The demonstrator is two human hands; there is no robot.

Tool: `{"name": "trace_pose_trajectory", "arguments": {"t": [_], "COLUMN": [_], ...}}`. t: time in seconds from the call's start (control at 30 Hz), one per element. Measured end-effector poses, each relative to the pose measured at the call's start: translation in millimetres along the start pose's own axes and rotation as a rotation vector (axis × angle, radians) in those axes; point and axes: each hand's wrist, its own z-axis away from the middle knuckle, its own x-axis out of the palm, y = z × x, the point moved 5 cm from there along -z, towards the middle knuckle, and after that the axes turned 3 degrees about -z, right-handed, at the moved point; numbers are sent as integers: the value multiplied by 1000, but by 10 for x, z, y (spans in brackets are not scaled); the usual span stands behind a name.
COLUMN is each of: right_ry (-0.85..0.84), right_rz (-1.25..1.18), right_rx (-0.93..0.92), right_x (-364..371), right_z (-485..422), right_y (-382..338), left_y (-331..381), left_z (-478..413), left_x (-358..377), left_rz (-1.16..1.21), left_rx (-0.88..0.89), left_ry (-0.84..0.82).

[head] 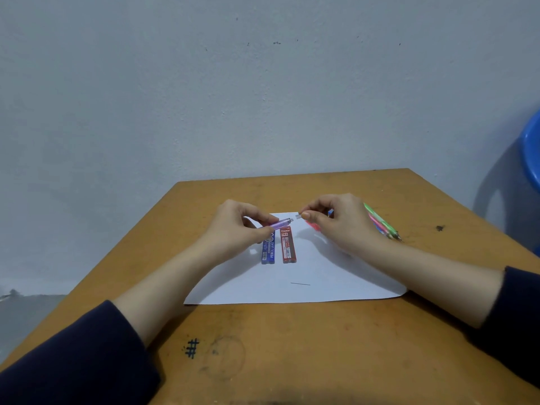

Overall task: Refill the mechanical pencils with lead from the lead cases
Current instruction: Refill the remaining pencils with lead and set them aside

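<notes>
Pinching the small cap (298,216) just off the end of the purple mechanical pencil (280,223), the right hand (336,220) could drop it near the blue lead case (268,251) or the red lead case (288,247) lying below. The left hand (236,226) grips the barrel over the paper (336,276), where a brushing forearm might snap the loose lead (300,284).

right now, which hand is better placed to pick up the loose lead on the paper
Right hand, probably: it pinches only the small cap, while the left hand grips the pencil.

Purple pencil (281,223) aloft, tilted, uncapped; blue lead case (268,252) and red lead case (289,247) flat, side by side beneath.
</notes>
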Motion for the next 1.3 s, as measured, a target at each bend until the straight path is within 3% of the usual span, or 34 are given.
{"name": "trace_pose_trajectory", "arguments": {"t": [0.13, 0.37, 0.6, 1.1, 1.3], "right_ry": [-89, -373, -476, -573, -319], "right_rz": [78, 398, 492, 513, 386], "right_rx": [-7, -229, -302, -379, -414], "right_x": [-31, 64, 204, 188, -2], "right_z": [-28, 35, 45, 84, -13], "right_y": [-22, -178, -78, -108, -159], "left_y": [-22, 1, -14, 14, 32], "left_z": [-6, -11, -6, 1, 19], "left_x": [-28, -48, -30, -36, -27], "left_rz": [-15, -28, -24, -20, -5], "left_rx": [-19, -23, -27, -1, 25], "left_ry": [12, 32, 28, 36, 32]}}
